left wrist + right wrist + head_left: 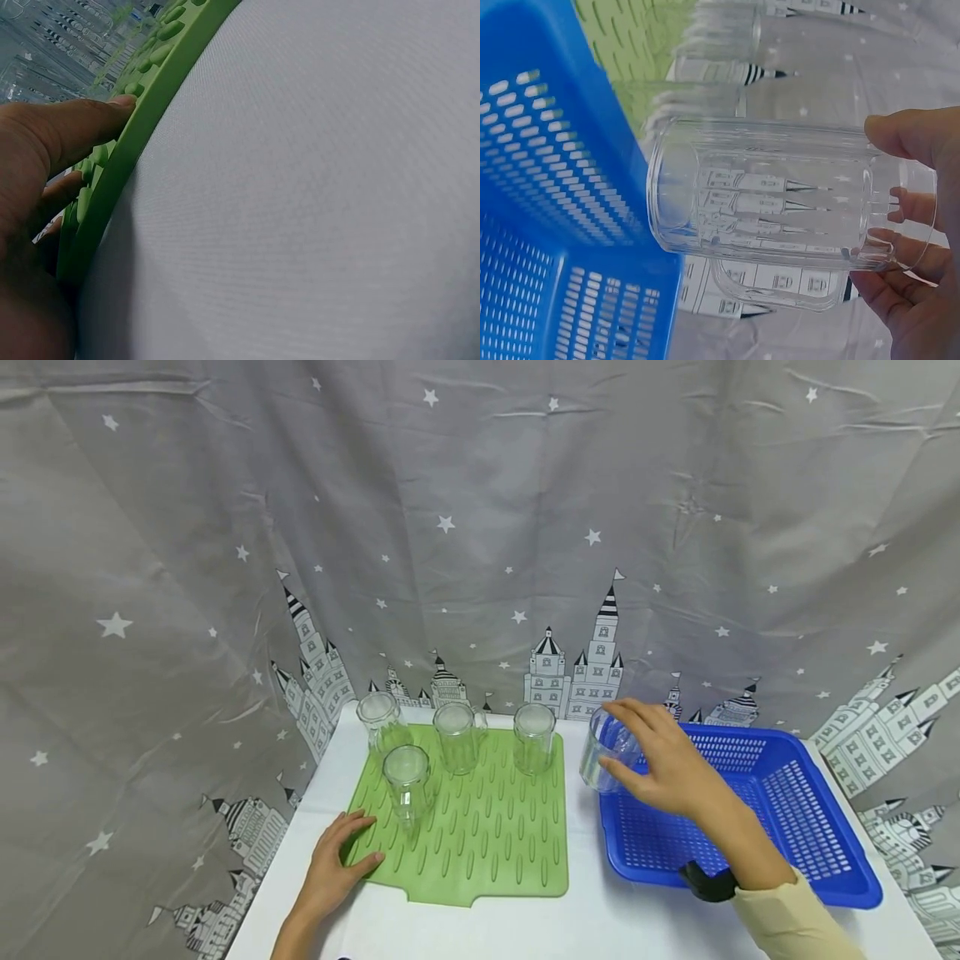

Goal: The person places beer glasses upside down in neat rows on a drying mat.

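Note:
A clear glass mug point(597, 762) is in my right hand point(663, 768), at the left edge of the blue basket. In the right wrist view, thumb and fingers grip one end of this mug point(780, 195), and its handle point(780, 296) shows along one side. My left hand point(333, 864) rests at the near left corner of a green ridged mat point(487, 856), its thumb lying on the edge in the left wrist view. On the mat stand several more glass mugs: three in a back row, including a middle one point(457, 743), and one point(408, 781) nearer the left hand.
The blue perforated basket point(862, 887) stands right of the mat on a white-covered table point(581, 910). Behind hangs a grey curtain point(480, 527) with stars and castles. A black strap point(708, 883) circles the right wrist, over the basket's front edge.

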### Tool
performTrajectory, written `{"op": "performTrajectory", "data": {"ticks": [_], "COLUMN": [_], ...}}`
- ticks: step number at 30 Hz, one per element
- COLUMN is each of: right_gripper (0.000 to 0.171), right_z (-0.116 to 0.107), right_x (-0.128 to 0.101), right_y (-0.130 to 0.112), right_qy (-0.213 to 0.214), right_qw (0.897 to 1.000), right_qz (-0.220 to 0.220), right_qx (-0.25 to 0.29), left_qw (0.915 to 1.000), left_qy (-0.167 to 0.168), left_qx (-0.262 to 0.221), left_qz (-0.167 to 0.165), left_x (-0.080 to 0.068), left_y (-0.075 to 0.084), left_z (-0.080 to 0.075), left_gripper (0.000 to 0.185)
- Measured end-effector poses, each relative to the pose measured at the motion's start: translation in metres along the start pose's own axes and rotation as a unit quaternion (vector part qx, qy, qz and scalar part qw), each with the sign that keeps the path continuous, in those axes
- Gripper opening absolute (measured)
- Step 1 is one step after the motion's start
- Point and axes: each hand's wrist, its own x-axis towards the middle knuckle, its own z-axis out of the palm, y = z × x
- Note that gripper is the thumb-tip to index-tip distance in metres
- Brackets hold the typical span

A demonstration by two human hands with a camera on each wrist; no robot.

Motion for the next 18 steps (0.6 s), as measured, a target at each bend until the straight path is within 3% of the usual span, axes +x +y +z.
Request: {"op": "performTrajectory", "data": {"ticks": [18], "right_gripper": [0.075], "right_z": [0.030], "right_x": [0.022], "right_y": [-0.037], "right_qy": [-0.015], "right_qw": [0.998], "right_qz": [-0.039], "right_qx": [0.041], "left_qw": [1.0000], "left_qy": [0.008], "left_qx": [0.002], "left_qz": [0.001], "left_x": [-0.004], "left_y": [0.002], "left_z": [0.001], "left_gripper": [0.063]}}
